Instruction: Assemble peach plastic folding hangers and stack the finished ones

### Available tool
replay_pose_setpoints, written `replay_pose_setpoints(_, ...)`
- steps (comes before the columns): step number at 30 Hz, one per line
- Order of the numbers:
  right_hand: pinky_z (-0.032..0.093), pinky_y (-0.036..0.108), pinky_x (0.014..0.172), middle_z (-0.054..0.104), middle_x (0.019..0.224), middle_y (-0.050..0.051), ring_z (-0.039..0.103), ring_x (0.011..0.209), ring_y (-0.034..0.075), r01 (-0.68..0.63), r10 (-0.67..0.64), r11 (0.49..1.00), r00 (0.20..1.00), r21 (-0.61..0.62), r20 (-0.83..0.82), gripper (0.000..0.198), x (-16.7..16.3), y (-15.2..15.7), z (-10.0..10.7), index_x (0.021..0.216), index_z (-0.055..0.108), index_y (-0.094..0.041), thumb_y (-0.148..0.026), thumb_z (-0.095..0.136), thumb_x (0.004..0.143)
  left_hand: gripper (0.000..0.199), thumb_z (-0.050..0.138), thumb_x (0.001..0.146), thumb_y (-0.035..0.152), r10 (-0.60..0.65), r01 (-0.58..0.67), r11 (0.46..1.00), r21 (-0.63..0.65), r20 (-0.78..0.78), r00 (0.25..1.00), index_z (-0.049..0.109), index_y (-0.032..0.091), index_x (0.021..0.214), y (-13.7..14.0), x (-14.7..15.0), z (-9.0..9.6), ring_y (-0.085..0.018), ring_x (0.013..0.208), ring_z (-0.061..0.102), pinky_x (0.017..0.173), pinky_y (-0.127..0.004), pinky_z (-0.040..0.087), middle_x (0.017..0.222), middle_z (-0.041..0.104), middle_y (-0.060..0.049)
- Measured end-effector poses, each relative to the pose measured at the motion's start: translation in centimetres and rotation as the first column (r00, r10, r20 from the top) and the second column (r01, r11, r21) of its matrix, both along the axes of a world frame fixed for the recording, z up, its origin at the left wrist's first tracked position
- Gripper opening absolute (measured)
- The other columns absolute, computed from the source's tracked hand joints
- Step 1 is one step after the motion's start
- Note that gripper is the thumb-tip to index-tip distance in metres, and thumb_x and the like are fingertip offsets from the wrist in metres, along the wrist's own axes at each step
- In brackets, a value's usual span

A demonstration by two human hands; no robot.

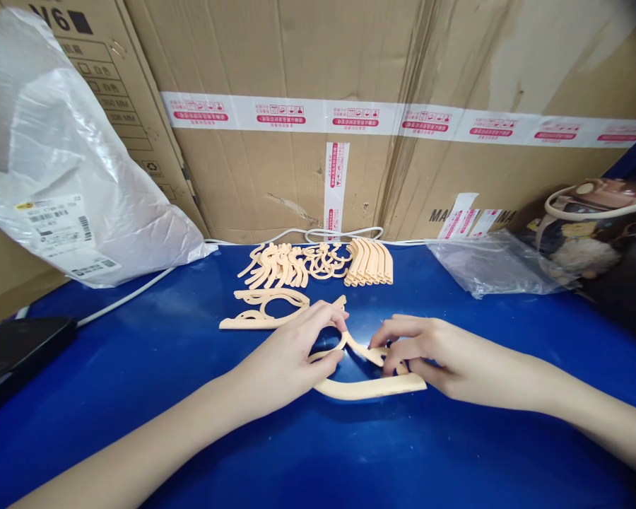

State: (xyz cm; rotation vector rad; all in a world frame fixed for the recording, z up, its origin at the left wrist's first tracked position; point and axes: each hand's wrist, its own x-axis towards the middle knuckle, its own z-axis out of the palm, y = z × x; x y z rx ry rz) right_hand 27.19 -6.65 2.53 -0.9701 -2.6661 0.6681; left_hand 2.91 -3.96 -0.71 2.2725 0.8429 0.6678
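Observation:
Both of my hands are on a pale beige plastic folding hanger (371,387) lying low over the blue tabletop, its long curved arm towards me. My left hand (291,353) pinches its curved piece between thumb and fingers at the left end. With bent fingers, my right hand (429,353) grips the right part, around a small joint that the fingers partly hide. Just behind my left hand lies another folded hanger (254,323) of the same beige plastic, partly covered by that hand.
Farther back are a pile of curved hanger arms (278,267), small hooks (326,260) and a neat row of arms (369,261). A white plastic bag (85,162) stands left, above a black device (21,353). Clear plastic wrap (487,265) and a brown-lidded cup (588,212) sit right. Cardboard (275,63) walls the back.

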Motion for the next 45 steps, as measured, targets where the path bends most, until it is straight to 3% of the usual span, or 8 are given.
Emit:
replay_pose_setpoints(6, 0.045, 0.025, 0.071, 0.063, 0.083, 0.0, 0.057, 0.074, 0.013, -0.021, 0.019, 1.0, 0.998, -0.019, -0.065, 0.009, -0.9, -1.2, 0.4, 0.088, 0.059, -0.017, -0.011, 0.057, 0.082, 0.025, 0.046, 0.094, 0.023, -0.025, 0.036, 0.995, 0.091, -0.112, 0.993, 0.049, 0.024, 0.119, -0.1, -0.2, 0.3, -0.021, 0.118, 0.052, 0.1, -0.038, 0.042, 0.126, 0.056, -0.006)
replay_pose_setpoints(14, 0.044, 0.027, 0.08, 0.065, 0.098, 0.001, 0.06, 0.088, 0.017, -0.042, 0.042, 0.999, 0.999, -0.026, 0.004, 0.05, -1.6, -2.4, 0.3, 0.109, 0.057, -0.022, -0.042, 0.079, 0.069, 0.03, 0.047, 0.095, 0.026, 0.001, 0.033, 0.987, 0.159, -0.208, 0.978, 0.048, 0.02, 0.124, -0.2, -0.1, 0.2, -0.022, 0.12, 0.052, 0.101, -0.038, 0.042, 0.129, 0.057, -0.008)
replay_pose_setpoints(24, 0.045, 0.031, 0.074, 0.066, 0.095, 0.004, 0.059, 0.084, 0.02, -0.153, 0.131, 0.96, 0.985, 0.235, 0.11, 0.015, -3.1, -4.9, 0.3, 0.098, 0.061, -0.022, -0.027, 0.061, 0.084, 0.025, 0.045, 0.096, 0.022, -0.015, 0.092, 0.949, 0.3, -0.251, 0.968, 0.048, 0.021, 0.121, -0.4, 0.2, 0.3, -0.022, 0.112, 0.055, 0.095, -0.038, 0.045, 0.123, 0.058, -0.008)
replay_pose_setpoints(28, 0.044, 0.03, 0.079, 0.065, 0.098, 0.002, 0.056, 0.088, 0.019, -0.163, 0.136, 0.967, 0.98, 0.197, 0.143, 0.015, -3.0, -4.6, 0.2, 0.097, 0.059, -0.023, -0.015, 0.057, 0.083, 0.024, 0.043, 0.096, 0.025, -0.008, 0.087, 0.95, 0.299, -0.256, 0.967, 0.049, 0.021, 0.12, -0.5, 0.2, 0.4, -0.023, 0.112, 0.056, 0.095, -0.039, 0.045, 0.122, 0.059, -0.007)
replay_pose_setpoints(34, 0.041, 0.04, 0.088, 0.062, 0.1, 0.007, 0.052, 0.098, 0.022, -0.058, 0.002, 0.947, 0.985, 0.317, 0.175, 0.037, -0.3, 0.0, -1.1, 0.11, 0.056, -0.017, 0.003, 0.041, 0.082, 0.034, 0.034, 0.094, 0.011, -0.028, 0.1, 0.959, 0.264, -0.264, 0.964, 0.047, 0.021, 0.124, -0.2, 0.1, 0.6, -0.021, 0.111, 0.056, 0.095, -0.039, 0.045, 0.124, 0.058, -0.005)
replay_pose_setpoints(38, 0.047, 0.033, 0.079, 0.062, 0.095, 0.006, 0.056, 0.089, 0.018, 0.045, -0.045, 0.952, 0.999, 0.302, -0.007, 0.029, 0.8, 2.5, -2.4, 0.101, 0.057, -0.018, -0.001, 0.038, 0.089, 0.052, 0.033, 0.083, -0.003, -0.072, 0.147, 0.95, 0.274, -0.267, 0.961, 0.046, 0.024, 0.125, 0.1, 0.0, 0.6, -0.021, 0.115, 0.054, 0.098, -0.04, 0.043, 0.127, 0.057, -0.003)
replay_pose_setpoints(42, 0.048, 0.033, 0.079, 0.062, 0.104, 0.008, 0.057, 0.095, 0.019, 0.191, -0.18, 0.889, 0.981, 0.417, -0.067, 0.021, 0.6, 2.4, -2.9, 0.103, 0.059, -0.018, -0.013, 0.042, 0.093, 0.054, 0.034, 0.083, -0.004, -0.109, 0.187, 0.943, 0.274, -0.279, 0.954, 0.047, 0.025, 0.126, 0.2, -0.2, 0.8, -0.021, 0.113, 0.054, 0.095, -0.039, 0.045, 0.128, 0.055, -0.003)
replay_pose_setpoints(45, 0.047, 0.034, 0.073, 0.066, 0.089, 0.007, 0.06, 0.082, 0.02, 0.198, -0.246, 0.855, 0.969, 0.479, 0.039, 0.021, 0.3, 1.4, -2.5, 0.095, 0.063, -0.017, -0.016, 0.042, 0.093, 0.051, 0.037, 0.084, -0.002, -0.119, 0.187, 0.95, 0.249, -0.265, 0.957, 0.047, 0.025, 0.126, 0.1, -0.3, 0.9, -0.021, 0.112, 0.053, 0.095, -0.038, 0.043, 0.125, 0.056, -0.003)
